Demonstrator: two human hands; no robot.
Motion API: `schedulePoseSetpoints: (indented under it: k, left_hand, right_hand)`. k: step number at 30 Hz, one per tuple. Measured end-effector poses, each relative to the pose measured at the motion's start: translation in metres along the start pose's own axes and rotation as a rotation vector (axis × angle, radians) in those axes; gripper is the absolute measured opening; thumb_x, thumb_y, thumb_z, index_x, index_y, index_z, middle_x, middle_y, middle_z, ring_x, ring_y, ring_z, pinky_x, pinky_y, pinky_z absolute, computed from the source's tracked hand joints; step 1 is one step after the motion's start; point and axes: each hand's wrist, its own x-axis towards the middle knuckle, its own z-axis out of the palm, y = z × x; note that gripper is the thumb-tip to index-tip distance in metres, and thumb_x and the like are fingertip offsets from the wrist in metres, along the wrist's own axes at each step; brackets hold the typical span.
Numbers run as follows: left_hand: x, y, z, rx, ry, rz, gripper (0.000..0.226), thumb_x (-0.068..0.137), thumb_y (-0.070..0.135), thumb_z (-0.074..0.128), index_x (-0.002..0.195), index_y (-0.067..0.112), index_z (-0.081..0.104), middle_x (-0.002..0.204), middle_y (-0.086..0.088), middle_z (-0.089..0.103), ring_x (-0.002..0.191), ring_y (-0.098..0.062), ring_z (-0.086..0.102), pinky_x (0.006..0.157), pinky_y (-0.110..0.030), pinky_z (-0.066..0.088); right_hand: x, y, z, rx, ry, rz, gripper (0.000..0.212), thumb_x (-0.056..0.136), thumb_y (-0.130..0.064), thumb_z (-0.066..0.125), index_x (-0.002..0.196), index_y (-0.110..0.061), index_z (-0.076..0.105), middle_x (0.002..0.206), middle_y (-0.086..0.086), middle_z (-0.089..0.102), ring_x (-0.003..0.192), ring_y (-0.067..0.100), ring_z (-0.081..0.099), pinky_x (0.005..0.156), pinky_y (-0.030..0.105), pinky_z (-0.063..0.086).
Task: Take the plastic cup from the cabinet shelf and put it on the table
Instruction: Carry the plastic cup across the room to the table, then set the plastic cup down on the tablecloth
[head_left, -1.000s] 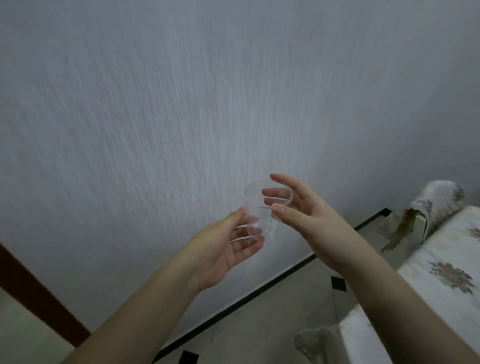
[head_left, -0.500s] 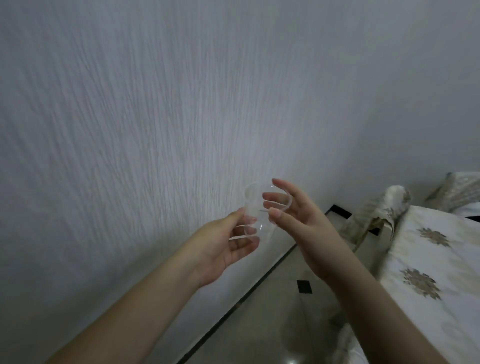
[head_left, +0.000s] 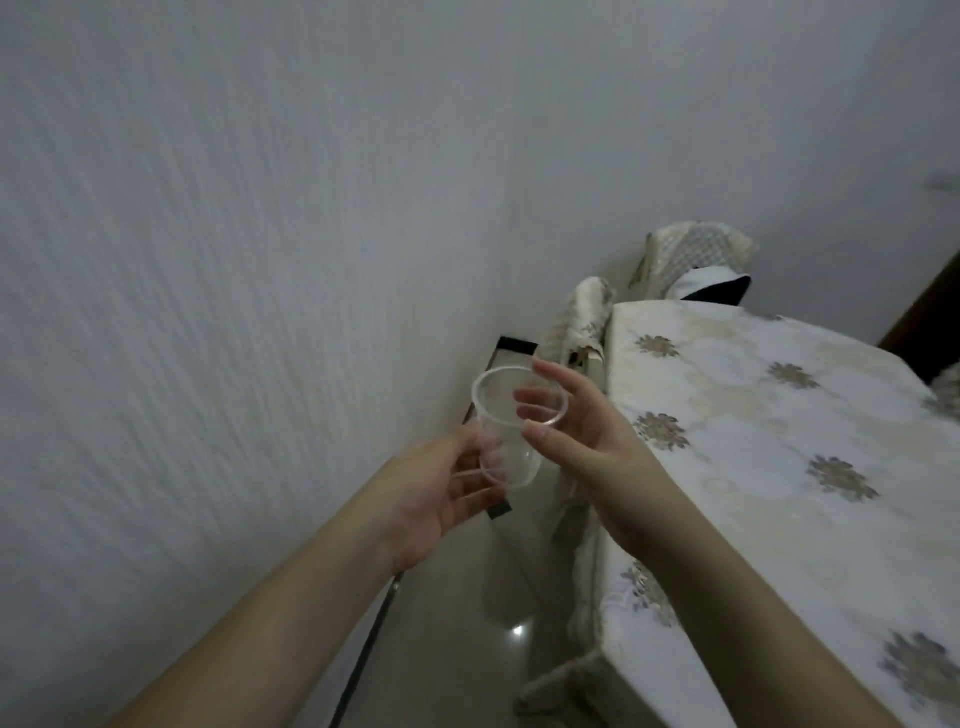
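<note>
clear cup (head_left: 511, 436) is up in the air just left of the tabletop (head_left: 779, 441), both hands on it. left hand (head_left: 441, 493) has its grip closed round the bottom half, right hand (head_left: 587, 431) pinches the rim with thumb and fingers. cup is tilted, mouth facing up toward the camera. no label or writing on it that i can read. tabletop has a white floral cloth, wall (head_left: 234, 260) on the far side of the cup.
</note>
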Motion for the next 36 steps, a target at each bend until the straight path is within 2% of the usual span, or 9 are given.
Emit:
schedulePoseSetpoints:
  k: [7,11,13,18,22,25,29,32,36]
  left_hand:
    - [0.056,-0.034,0.078,0.051,-0.165,-0.066,0.024,0.094,0.023,0.059,0.102,0.005,0.072,0.078,-0.006,0.076,0.067,-0.015,0.071,0.067,-0.027,0.06]
    - [0.087,-0.063,0.125,0.054,-0.203,-0.114,0.021,0.095,0.023,0.058,0.099,0.005,0.069,0.07,-0.004,0.074,0.059,-0.014,0.069,0.059,-0.025,0.06]
    - [0.105,-0.079,0.15,0.061,-0.203,-0.132,0.019,0.095,0.021,0.057,0.099,0.005,0.068,0.081,-0.009,0.071,0.064,-0.017,0.068,0.058,-0.025,0.06]
    - [0.143,-0.114,0.194,0.12,-0.202,-0.22,0.032,0.089,0.016,0.063,0.114,-0.003,0.065,0.093,-0.016,0.065,0.066,-0.019,0.067,0.057,-0.027,0.059]
    - [0.168,-0.141,0.209,0.117,-0.213,-0.275,0.022,0.088,0.018,0.063,0.104,0.003,0.068,0.085,-0.013,0.067,0.066,-0.02,0.068,0.061,-0.029,0.06]
    - [0.188,-0.157,0.214,0.115,-0.195,-0.271,0.022,0.091,0.022,0.061,0.102,0.004,0.07,0.094,-0.014,0.066,0.075,-0.021,0.069,0.063,-0.028,0.059]
    - [0.215,-0.177,0.212,0.121,-0.204,-0.28,0.033,0.093,0.035,0.06,0.108,0.006,0.069,0.105,-0.012,0.062,0.089,-0.021,0.068,0.069,-0.028,0.059]
    - [0.237,-0.192,0.21,0.14,-0.19,-0.323,0.034,0.091,0.035,0.064,0.11,0.007,0.069,0.114,-0.012,0.06,0.097,-0.021,0.066,0.07,-0.027,0.058]
    - [0.269,-0.212,0.202,0.158,-0.182,-0.383,0.025,0.089,0.029,0.066,0.103,0.009,0.071,0.101,-0.007,0.063,0.084,-0.016,0.07,0.07,-0.03,0.058]
  right_hand:
    - [-0.025,0.024,-0.08,-0.02,0.162,0.017,0.064,0.077,-0.036,0.075,0.134,-0.038,0.048,0.13,-0.005,0.061,0.122,0.007,0.055,0.102,0.036,0.045]
    - [-0.042,0.043,-0.13,-0.008,0.22,0.045,0.059,0.081,-0.03,0.075,0.132,-0.042,0.048,0.13,-0.008,0.059,0.113,-0.004,0.058,0.083,0.013,0.05]
    - [-0.05,0.055,-0.16,-0.018,0.261,0.062,0.057,0.084,-0.028,0.074,0.131,-0.045,0.047,0.127,-0.017,0.06,0.112,-0.008,0.057,0.08,0.008,0.048]
    - [-0.064,0.084,-0.214,-0.043,0.337,0.119,0.062,0.082,-0.036,0.075,0.133,-0.052,0.044,0.129,-0.023,0.059,0.118,-0.006,0.053,0.079,0.011,0.05]
    - [-0.071,0.108,-0.237,-0.057,0.361,0.153,0.062,0.077,-0.042,0.077,0.128,-0.057,0.046,0.131,-0.015,0.057,0.117,-0.007,0.053,0.082,0.014,0.05]
    - [-0.071,0.125,-0.248,-0.078,0.387,0.182,0.066,0.072,-0.049,0.077,0.129,-0.057,0.046,0.129,-0.017,0.056,0.115,-0.011,0.052,0.089,0.02,0.05]
    - [-0.066,0.154,-0.253,-0.112,0.447,0.232,0.066,0.077,-0.039,0.078,0.133,-0.05,0.045,0.13,-0.011,0.054,0.114,-0.007,0.052,0.097,0.031,0.048]
    - [-0.059,0.18,-0.252,-0.121,0.479,0.282,0.067,0.079,-0.035,0.078,0.135,-0.049,0.043,0.132,-0.008,0.052,0.113,-0.009,0.051,0.095,0.025,0.048]
    - [-0.048,0.212,-0.249,-0.13,0.524,0.362,0.066,0.081,-0.035,0.077,0.135,-0.05,0.041,0.131,-0.011,0.052,0.112,-0.016,0.047,0.089,0.018,0.046]
